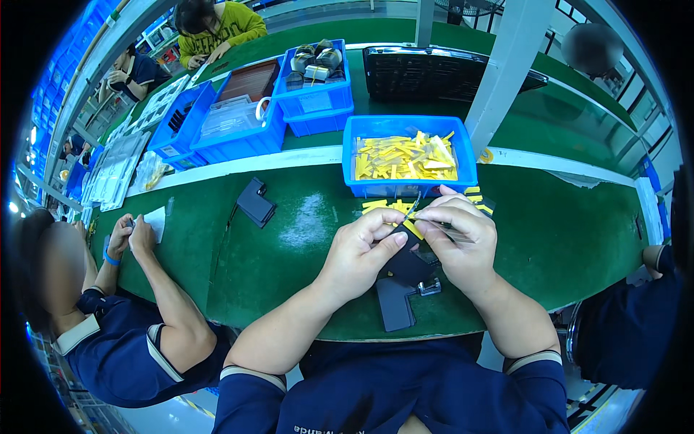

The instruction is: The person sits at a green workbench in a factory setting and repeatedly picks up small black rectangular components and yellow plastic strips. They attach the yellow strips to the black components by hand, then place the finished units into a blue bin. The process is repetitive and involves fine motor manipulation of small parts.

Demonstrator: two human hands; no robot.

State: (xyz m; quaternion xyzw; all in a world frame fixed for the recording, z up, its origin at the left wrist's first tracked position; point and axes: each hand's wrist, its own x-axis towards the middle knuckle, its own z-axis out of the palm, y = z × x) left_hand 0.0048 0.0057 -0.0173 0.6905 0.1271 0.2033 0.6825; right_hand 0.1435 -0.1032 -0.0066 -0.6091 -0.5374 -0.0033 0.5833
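Observation:
In front of me, my left hand (pixel 367 249) is closed on a black flat part (pixel 409 267), thumb on top of it. A small yellow strip (pixel 413 229) lies across the part's upper end. My right hand (pixel 463 235) pinches at that strip with thumb and forefinger; a thin dark wire-like piece (pixel 417 202) shows between the hands, its kind unclear. Just below, a dark grey L-shaped part (pixel 395 307) rests on the green table, beside a small shiny piece (pixel 431 287). More yellow strips (pixel 383 206) lie beyond my fingers.
A blue bin (pixel 349 155) of yellow strips stands just beyond my hands. Another L-shaped part (pixel 255 202) lies left of a white powdery patch (pixel 309 220). Blue bins (pixel 246 145) line the back left. A white post (pixel 502 79) rises behind. A co-worker's hands (pixel 130 235) work at left.

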